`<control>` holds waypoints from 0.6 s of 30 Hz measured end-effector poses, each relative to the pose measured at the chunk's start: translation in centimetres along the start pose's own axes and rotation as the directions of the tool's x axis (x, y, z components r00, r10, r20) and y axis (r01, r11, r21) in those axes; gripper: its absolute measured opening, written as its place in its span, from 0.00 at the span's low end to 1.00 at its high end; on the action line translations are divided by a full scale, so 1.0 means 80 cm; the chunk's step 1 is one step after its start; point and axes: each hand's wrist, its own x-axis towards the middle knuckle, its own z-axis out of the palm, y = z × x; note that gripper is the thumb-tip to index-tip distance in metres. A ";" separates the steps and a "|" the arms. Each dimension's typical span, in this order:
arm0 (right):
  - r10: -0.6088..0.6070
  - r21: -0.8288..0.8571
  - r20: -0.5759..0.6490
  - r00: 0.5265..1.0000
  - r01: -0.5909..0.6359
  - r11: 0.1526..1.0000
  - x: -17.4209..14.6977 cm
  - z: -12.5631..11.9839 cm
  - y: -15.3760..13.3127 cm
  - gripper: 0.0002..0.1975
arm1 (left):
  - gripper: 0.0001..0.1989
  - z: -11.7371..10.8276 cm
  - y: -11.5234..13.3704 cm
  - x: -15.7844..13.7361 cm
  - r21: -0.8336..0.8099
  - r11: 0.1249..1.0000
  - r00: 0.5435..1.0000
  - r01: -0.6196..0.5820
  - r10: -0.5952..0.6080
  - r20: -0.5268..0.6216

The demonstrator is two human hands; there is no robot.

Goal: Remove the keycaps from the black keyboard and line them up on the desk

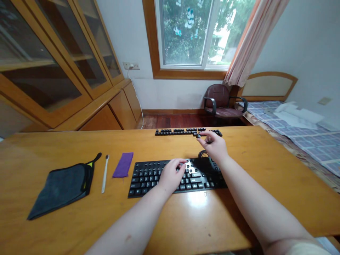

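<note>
A black keyboard (148, 179) lies on the wooden desk, with part of its upper right area bare of keycaps. My left hand (171, 175) rests over the middle of the keyboard, fingers bent and thumb a little apart from them; I see nothing held there. Beyond the keyboard, my right hand (214, 143) pinches a small black keycap (198, 135) between thumb and fingertips, raised near the far desk edge. Rows of loose black keycaps (176, 131) stand along that edge, partly hidden behind my right hand.
A coiled black cable (203, 153) lies behind the keyboard. To the left are a purple cloth (123, 165), a white toothbrush (105, 175) and a dark grey pouch or folded cloth (63, 184). Past the desk stands a maroon armchair (219, 99).
</note>
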 end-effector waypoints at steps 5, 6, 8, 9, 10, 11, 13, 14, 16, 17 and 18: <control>0.172 -0.108 0.232 0.957 -0.151 0.983 0.080 0.046 0.035 0.10 | 0.09 -0.001 0.000 -0.001 -0.026 1.000 1.000 -0.013 0.013 -0.014; 0.214 -0.143 0.248 0.945 -0.183 0.973 0.085 0.058 0.045 0.11 | 0.09 -0.001 -0.001 -0.001 -0.036 0.999 1.000 -0.009 0.008 -0.018; 0.267 -0.209 0.275 0.924 -0.214 0.954 0.087 0.077 0.061 0.12 | 0.08 -0.001 -0.001 -0.001 -0.049 0.999 1.000 0.008 -0.009 -0.023; 0.274 -0.240 0.288 0.918 -0.207 0.948 0.084 0.085 0.067 0.12 | 0.08 -0.001 -0.001 -0.001 -0.051 0.999 1.000 0.016 -0.018 -0.025; 0.275 -0.265 0.304 0.912 -0.197 0.944 0.081 0.091 0.071 0.12 | 0.08 0.000 -0.001 -0.001 -0.054 0.998 1.000 0.014 -0.015 -0.027; 0.270 -0.279 0.317 0.909 -0.182 0.943 0.078 0.096 0.075 0.12 | 0.08 0.000 -0.001 -0.001 -0.056 0.998 0.999 0.010 -0.011 -0.032; 0.266 -0.301 0.344 0.901 -0.162 0.940 0.073 0.101 0.078 0.12 | 0.08 0.000 0.000 -0.001 -0.057 0.998 0.999 0.010 -0.012 -0.031; 0.270 -0.312 0.352 0.896 -0.160 0.937 0.072 0.103 0.079 0.13 | 0.09 0.000 0.000 -0.001 -0.057 0.998 0.999 0.012 -0.014 -0.029; 0.288 -0.338 0.364 0.886 -0.163 0.927 0.071 0.104 0.080 0.13 | 0.08 0.000 0.001 -0.001 -0.065 0.998 0.999 0.016 -0.018 -0.027; 0.296 -0.349 0.368 0.881 -0.164 0.923 0.072 0.104 0.081 0.13 | 0.08 0.000 0.002 0.000 -0.069 0.997 1.000 0.016 -0.018 -0.025; 0.302 -0.359 0.369 0.879 -0.165 0.919 0.072 0.104 0.082 0.13 | 0.08 0.000 0.002 0.000 -0.073 0.997 1.000 0.015 -0.017 -0.025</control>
